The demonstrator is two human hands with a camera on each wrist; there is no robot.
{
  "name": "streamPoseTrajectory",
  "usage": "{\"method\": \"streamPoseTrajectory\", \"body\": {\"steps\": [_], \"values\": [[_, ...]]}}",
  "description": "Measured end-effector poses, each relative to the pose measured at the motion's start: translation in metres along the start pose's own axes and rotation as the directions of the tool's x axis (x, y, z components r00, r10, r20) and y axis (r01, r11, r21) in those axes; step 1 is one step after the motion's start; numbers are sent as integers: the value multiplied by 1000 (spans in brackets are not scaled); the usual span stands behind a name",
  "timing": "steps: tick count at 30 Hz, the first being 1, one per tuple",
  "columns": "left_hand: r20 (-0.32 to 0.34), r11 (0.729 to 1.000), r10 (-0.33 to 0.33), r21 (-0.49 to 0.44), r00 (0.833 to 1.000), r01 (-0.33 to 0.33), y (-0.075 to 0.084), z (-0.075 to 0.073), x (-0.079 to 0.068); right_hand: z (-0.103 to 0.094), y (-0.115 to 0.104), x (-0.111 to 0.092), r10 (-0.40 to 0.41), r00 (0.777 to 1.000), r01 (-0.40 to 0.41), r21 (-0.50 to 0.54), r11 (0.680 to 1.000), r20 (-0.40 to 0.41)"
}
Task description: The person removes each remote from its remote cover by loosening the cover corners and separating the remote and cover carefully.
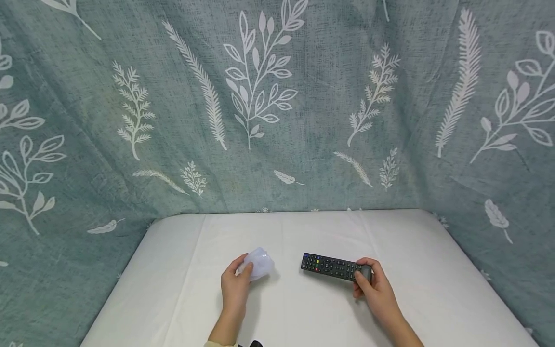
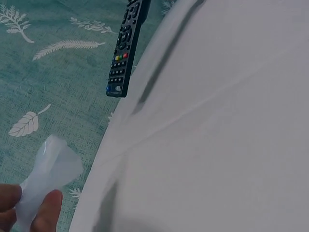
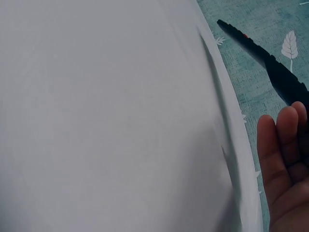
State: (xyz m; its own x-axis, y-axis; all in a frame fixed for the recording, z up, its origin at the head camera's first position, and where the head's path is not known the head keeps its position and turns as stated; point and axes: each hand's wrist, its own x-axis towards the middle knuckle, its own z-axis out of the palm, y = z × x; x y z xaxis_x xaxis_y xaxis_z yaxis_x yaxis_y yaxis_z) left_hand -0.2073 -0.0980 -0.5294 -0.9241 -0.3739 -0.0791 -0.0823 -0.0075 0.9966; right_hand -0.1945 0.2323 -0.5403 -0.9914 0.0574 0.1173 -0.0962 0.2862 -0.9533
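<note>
My left hand point(image 1: 235, 285) pinches a crumpled, translucent whitish piece of thin plastic point(image 1: 261, 264) between thumb and fingers. In the left wrist view this plastic point(image 2: 52, 166) sticks up past the fingertips. A black remote control point(image 1: 331, 266) is gripped at its right end by my right hand point(image 1: 376, 292), thumb on top. Its button side faces up, with coloured buttons near the far left end. Seen from the right wrist, the remote point(image 3: 265, 60) shows edge-on, held above the table. Both things cast shadows on the white cloth below.
A white cloth covers the table point(image 1: 282, 313). Behind and at both sides hangs a green curtain point(image 1: 303, 120) with white leaf prints, meeting the table's back edge. A small dark object point(image 1: 256, 343) shows at the bottom edge by the left sleeve.
</note>
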Motion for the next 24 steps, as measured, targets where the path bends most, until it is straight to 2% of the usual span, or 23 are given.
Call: {"method": "streamPoseTrajectory", "body": {"steps": [9, 12, 16, 21, 24], "values": [[20, 999, 10, 48, 1000, -11, -9, 13, -6, 8, 4, 0, 16, 999, -14, 44, 999, -44], [23, 998, 5, 56, 1000, -7, -11, 14, -8, 10, 5, -2, 55, 998, -53, 40, 998, -36], [59, 995, 1, 97, 998, -7, -14, 13, -10, 12, 5, -4, 111, 993, -110, 22, 994, -28], [128, 977, 47, 199, 991, -72, -16, 10, -15, 12, 4, -7, 144, 990, -144, -27, 989, -5], [180, 956, 85, 263, 980, -131, -17, 8, -17, 12, 1, -10, 164, 986, -162, -102, 982, 16]]}}
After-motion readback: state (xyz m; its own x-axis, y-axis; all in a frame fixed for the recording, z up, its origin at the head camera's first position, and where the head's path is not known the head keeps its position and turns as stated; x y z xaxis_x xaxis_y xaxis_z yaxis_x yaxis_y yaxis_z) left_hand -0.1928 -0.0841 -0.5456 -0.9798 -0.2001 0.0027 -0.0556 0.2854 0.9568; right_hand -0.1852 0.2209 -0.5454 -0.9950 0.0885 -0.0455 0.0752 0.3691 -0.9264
